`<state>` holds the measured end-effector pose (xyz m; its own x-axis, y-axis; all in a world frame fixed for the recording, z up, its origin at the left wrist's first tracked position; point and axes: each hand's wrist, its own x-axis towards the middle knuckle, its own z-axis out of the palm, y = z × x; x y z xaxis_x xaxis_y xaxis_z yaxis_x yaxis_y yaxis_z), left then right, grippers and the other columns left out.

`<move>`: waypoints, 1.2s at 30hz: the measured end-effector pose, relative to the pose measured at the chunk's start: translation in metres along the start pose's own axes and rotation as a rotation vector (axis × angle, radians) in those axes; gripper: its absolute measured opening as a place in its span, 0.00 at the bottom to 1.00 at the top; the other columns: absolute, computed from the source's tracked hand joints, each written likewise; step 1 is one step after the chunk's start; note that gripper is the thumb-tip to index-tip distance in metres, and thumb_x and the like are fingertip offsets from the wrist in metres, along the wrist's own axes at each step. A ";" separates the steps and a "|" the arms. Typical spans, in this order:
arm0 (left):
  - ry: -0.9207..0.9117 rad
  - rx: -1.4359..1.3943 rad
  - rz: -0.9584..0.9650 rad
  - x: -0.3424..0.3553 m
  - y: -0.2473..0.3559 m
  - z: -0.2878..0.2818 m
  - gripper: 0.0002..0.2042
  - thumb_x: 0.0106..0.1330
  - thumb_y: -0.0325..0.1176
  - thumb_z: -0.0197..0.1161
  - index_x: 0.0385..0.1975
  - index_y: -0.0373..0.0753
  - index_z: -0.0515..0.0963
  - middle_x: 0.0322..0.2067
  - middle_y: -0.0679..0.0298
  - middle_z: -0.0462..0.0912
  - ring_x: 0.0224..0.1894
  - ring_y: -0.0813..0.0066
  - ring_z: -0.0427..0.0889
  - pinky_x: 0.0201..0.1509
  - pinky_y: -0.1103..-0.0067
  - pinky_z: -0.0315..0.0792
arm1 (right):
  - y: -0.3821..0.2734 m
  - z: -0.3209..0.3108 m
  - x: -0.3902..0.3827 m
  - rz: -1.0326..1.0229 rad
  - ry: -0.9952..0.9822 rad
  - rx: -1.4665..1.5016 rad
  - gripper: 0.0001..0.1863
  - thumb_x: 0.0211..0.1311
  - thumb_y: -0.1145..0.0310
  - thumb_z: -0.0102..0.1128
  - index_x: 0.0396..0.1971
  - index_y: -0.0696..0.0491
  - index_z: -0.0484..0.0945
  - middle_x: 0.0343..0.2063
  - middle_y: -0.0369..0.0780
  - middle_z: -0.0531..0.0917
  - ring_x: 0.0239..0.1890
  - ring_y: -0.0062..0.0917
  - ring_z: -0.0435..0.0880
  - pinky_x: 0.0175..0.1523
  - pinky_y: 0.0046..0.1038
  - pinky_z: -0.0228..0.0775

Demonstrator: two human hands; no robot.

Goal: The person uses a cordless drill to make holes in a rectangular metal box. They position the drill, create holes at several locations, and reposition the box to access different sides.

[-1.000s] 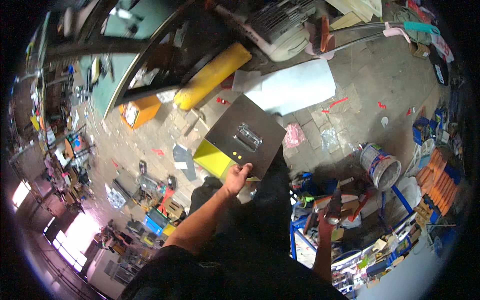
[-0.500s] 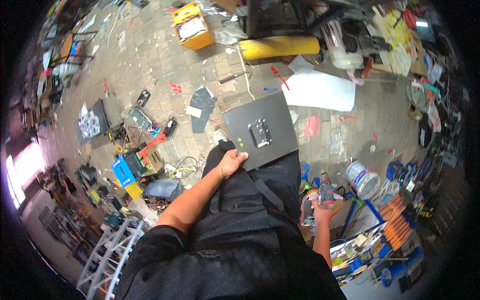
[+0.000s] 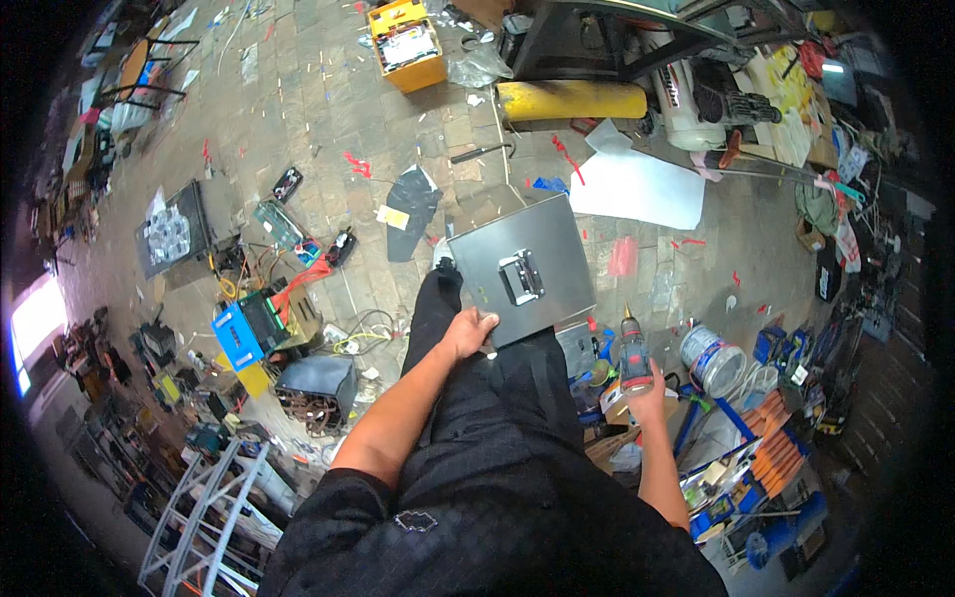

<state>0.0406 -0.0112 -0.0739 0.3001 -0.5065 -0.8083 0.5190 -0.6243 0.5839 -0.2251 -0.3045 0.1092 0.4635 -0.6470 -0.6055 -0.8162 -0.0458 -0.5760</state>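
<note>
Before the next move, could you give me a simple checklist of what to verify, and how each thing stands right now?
1. Left hand gripping the grey metal panel at its near-left corner: ok.
2. Right hand holding the cordless drill: ok.
3. Drill bit apart from the panel: ok, a gap shows between them.
4. Finger off the drill's trigger: cannot tell, hidden from this view.
5. Floor free of clutter: not ok, red scraps and a dark grey sheet lie on it.
</note>
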 end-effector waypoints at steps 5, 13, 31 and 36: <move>-0.103 0.097 -0.072 -0.003 -0.009 -0.020 0.19 0.75 0.43 0.60 0.37 0.29 0.84 0.24 0.56 0.85 0.26 0.69 0.85 0.32 0.71 0.78 | -0.038 0.041 -0.057 0.011 0.035 0.273 0.26 0.57 0.78 0.70 0.56 0.58 0.75 0.44 0.38 0.85 0.44 0.24 0.84 0.51 0.29 0.77; -0.055 0.073 -0.125 -0.006 -0.012 -0.030 0.17 0.76 0.39 0.56 0.32 0.30 0.82 0.24 0.56 0.85 0.25 0.66 0.85 0.33 0.69 0.78 | -0.038 0.117 -0.132 0.143 -0.015 0.332 0.38 0.46 0.81 0.76 0.61 0.57 0.72 0.49 0.40 0.84 0.47 0.26 0.85 0.53 0.31 0.78; 0.022 0.038 -0.364 -0.040 0.004 -0.067 0.15 0.74 0.35 0.59 0.44 0.25 0.79 0.34 0.50 0.86 0.33 0.58 0.89 0.33 0.67 0.85 | -0.117 0.187 -0.100 -0.104 -0.044 -0.087 0.25 0.50 0.56 0.78 0.42 0.52 0.76 0.30 0.51 0.86 0.38 0.53 0.86 0.38 0.46 0.75; 0.004 -0.142 -0.431 -0.047 -0.024 -0.108 0.12 0.75 0.35 0.59 0.40 0.28 0.80 0.34 0.54 0.86 0.28 0.63 0.85 0.30 0.73 0.80 | -0.139 0.194 -0.091 -0.137 -0.186 -0.135 0.21 0.56 0.59 0.69 0.46 0.51 0.74 0.31 0.53 0.86 0.39 0.54 0.86 0.42 0.51 0.74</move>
<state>0.1005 0.0918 -0.0586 0.0355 -0.2156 -0.9758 0.7017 -0.6899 0.1779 -0.0870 -0.0920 0.1377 0.6181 -0.4775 -0.6245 -0.7743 -0.2327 -0.5884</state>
